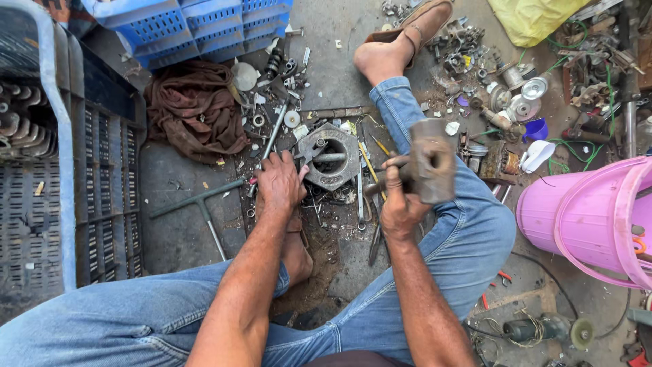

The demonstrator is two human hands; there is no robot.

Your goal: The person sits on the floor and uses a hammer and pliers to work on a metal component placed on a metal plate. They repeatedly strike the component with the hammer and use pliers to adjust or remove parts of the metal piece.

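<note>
- Between my knees on the concrete floor [183, 231] sits the hexagonal metal housing [331, 156], just ahead of both hands and a little nearer the left one.
- I see a short steel pin [331, 157] lying across the housing's round opening, its long axis running left to right, about level with the hammer head.
- My left hand [280, 182] rests palm down just left of the housing, fingers curled together over small parts on the floor; whether it pinches anything I cannot tell.
- My right hand [399, 204] is clamped around a wooden handle, and the heavy rusty hammer [430, 162] on it is raised above my right thigh, its head just right of the housing and apart from it.
- From the hammer, the housing lies to the left and slightly lower.
- Beside the left hand a T-shaped wrench [204, 204] lies flat, and a brown rag [195, 109] is heaped beyond it.
- Far right, a pink bucket [591, 217] stands well apart from the work.
</note>
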